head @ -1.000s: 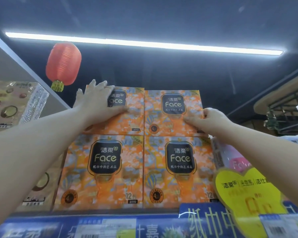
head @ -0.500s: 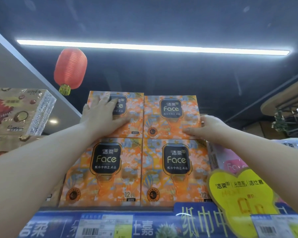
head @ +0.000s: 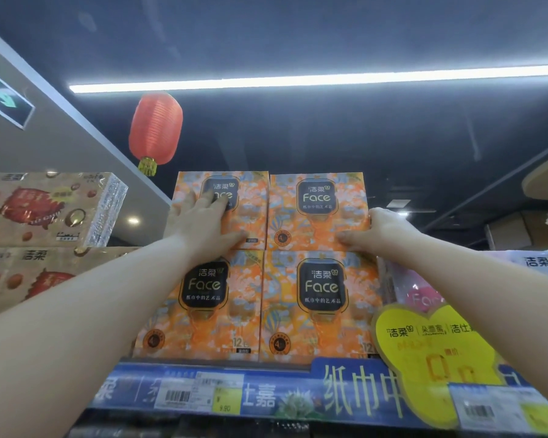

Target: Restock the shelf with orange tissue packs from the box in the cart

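Observation:
Four orange "Face" tissue packs stand two by two on the top shelf (head: 266,396). My left hand (head: 203,226) lies flat with spread fingers on the front of the upper left pack (head: 250,210). My right hand (head: 380,232) holds the lower right corner of the upper right pack (head: 317,210), thumb on the front and fingers around the side. Under them stand the lower left pack (head: 209,311) and lower right pack (head: 320,308). Neither the cart nor the box is in view.
Brown tissue packs (head: 45,207) are stacked left of the orange ones. A pink pack (head: 415,289) sits to the right, partly behind a yellow heart-shaped price tag (head: 434,352). A red lantern (head: 155,128) hangs above the left pack.
My right hand has shifted from the front of the upper right pack to its right edge. My left hand stays flat on the upper left pack. The view has tilted slightly.

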Tool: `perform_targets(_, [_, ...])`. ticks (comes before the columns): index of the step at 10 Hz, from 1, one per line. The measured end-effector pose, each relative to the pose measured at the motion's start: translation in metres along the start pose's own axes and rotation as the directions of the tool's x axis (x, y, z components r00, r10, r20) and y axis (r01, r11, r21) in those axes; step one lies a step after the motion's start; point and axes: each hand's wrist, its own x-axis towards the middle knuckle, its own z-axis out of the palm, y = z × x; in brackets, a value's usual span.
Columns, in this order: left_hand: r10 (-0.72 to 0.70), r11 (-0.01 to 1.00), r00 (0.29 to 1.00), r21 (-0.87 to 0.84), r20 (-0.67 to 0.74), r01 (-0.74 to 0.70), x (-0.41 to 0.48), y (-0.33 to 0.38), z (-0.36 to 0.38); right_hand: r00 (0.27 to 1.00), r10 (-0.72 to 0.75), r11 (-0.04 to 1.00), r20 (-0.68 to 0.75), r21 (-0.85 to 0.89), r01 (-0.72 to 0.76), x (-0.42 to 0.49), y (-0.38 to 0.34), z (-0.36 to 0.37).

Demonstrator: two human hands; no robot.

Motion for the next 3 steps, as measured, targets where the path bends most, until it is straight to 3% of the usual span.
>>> perform_targets(2, [-0.037,0.999,0.995,0.029,0.089,0.034,-0.014,-0.001,-0.003,0.998,-0.009,1.0,-0.059,-0.021,0.008,-0.013,0.002,-0.001])
perform_targets(3, [-0.032,0.998,0.995,0.06,0.099,0.026,-0.022,-0.003,0.0,0.967,-0.149,0.983,-0.208,-0.141,0.122,-0.026,0.006,0.0])
